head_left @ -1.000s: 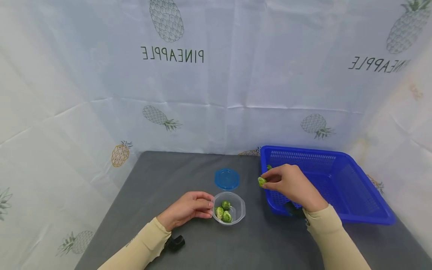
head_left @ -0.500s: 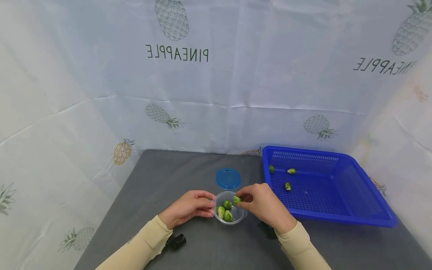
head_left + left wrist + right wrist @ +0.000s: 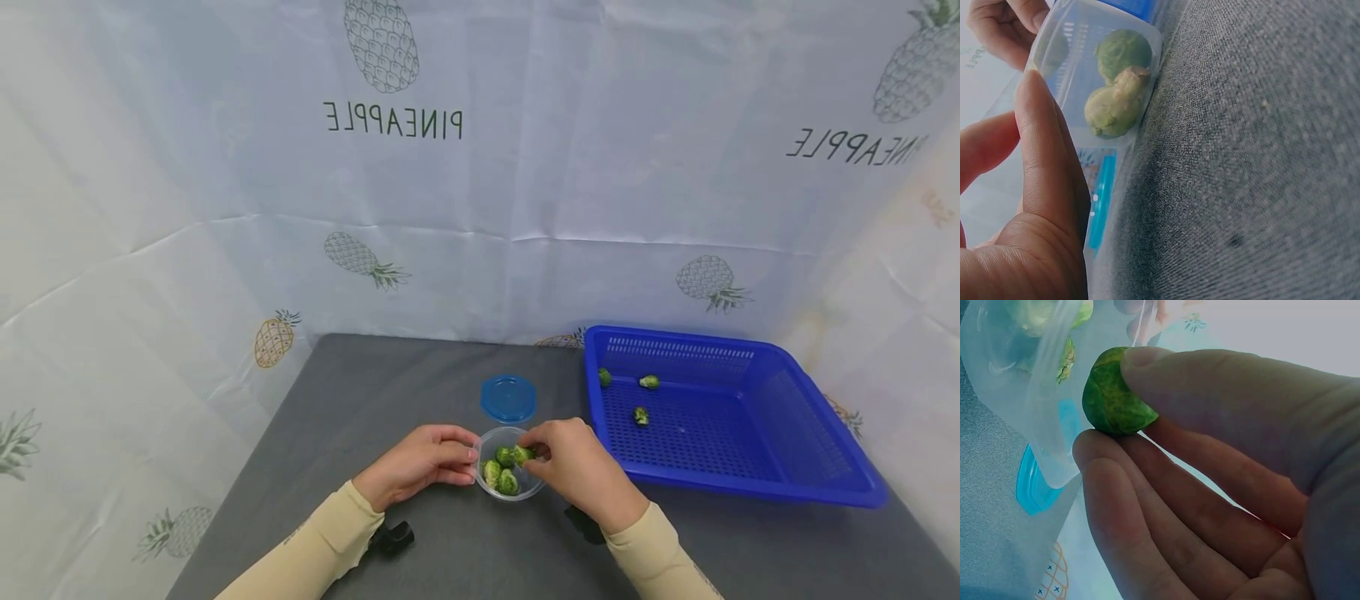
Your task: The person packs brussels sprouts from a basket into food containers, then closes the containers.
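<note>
A clear plastic container [image 3: 534, 487] stands on the dark table with several Brussels sprouts [image 3: 507, 482] in it. My left hand [image 3: 420, 463] is at its left side, fingers nearly straight, fingertips touching the wall near the rim. Close up in the left wrist view, sprouts [image 3: 1124, 55] show through the translucent wall. My right hand [image 3: 581, 468] reaches over the right rim and pinches a Brussels sprout [image 3: 1110, 394] between thumb and fingertips. From the head view, that sprout is inside the container's outline, close beside the others, and partly covered by the fingers.
A round blue lid [image 3: 508, 398] lies just behind the container. To the right stands a blue perforated basket [image 3: 825, 492] holding 3 loose sprouts [image 3: 641, 415]. Behind the table hangs a white pineapple-print cloth [image 3: 480, 183].
My right hand has carried a sprout from the basket's left edge leftward to the container, then lowered it inside. The left hand keeps its place at the container.
</note>
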{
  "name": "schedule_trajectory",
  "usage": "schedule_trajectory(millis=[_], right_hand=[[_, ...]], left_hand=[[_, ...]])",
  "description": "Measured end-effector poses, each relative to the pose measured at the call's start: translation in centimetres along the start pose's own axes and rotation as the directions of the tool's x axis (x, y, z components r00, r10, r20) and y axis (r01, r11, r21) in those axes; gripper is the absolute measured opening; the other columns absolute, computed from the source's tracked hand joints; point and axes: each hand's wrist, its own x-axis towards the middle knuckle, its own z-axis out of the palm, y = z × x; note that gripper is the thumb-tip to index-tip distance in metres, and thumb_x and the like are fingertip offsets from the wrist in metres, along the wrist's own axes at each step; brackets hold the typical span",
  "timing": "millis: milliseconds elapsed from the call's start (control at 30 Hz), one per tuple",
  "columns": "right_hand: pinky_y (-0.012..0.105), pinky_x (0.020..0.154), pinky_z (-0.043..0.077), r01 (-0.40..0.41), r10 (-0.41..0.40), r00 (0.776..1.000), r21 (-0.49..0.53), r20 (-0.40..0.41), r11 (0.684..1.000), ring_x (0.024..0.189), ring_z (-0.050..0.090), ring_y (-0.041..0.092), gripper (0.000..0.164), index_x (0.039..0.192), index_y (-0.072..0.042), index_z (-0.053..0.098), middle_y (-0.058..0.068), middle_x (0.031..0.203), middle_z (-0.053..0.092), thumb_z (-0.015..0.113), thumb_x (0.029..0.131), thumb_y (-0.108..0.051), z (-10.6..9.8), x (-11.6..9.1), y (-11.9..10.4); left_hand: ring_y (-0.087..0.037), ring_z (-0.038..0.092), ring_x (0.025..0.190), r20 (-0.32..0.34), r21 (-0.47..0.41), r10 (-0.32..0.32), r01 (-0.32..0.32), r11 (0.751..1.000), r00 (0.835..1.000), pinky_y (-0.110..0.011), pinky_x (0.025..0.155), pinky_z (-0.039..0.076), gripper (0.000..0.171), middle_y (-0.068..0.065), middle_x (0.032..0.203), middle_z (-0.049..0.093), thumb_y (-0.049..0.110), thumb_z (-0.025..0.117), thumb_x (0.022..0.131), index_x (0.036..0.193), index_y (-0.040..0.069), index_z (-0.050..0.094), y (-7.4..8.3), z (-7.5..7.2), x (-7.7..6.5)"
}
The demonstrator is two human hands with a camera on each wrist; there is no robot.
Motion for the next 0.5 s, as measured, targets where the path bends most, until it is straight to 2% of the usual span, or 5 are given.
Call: schedule_trajectory(millis=[233, 500], right_hand=[[0.023, 0.064, 0.057, 0.022, -0.024, 0.999, -0.046, -0.025, 0.999, 0.075, 0.065, 0.006, 0.013, 0.099, -0.01, 0.086, -0.001, 0.092, 0.08, 0.089, 0.087, -0.007, 0.35, 0.02, -0.04], [0.027, 0.065, 0.058, 0.029, -0.03, 0.999, -0.053, -0.031, 0.998, 0.077, 0.067, 0.012, 0.014, 0.102, -0.008, 0.086, 0.005, 0.094, 0.08, 0.085, 0.088, -0.003, 0.72, 0.12, 0.05]], left_hand=[[-0.013, 0.076, 0.093, 0.0, 0.012, -0.003, 0.003, 1.0, 1.0, -0.031, 0.089, 0.068, 0.043, -0.008, 0.108, 0.075, 0.014, 0.068, 0.106, 0.144, -0.006, 0.06, -0.07, 0.09, 0.22], [-0.013, 0.077, 0.092, -0.002, 0.013, -0.003, 0.003, 1.0, 1.0, -0.031, 0.089, 0.068, 0.043, -0.007, 0.104, 0.076, 0.014, 0.069, 0.105, 0.142, -0.006, 0.061, -0.11, 0.12, 0.34]])
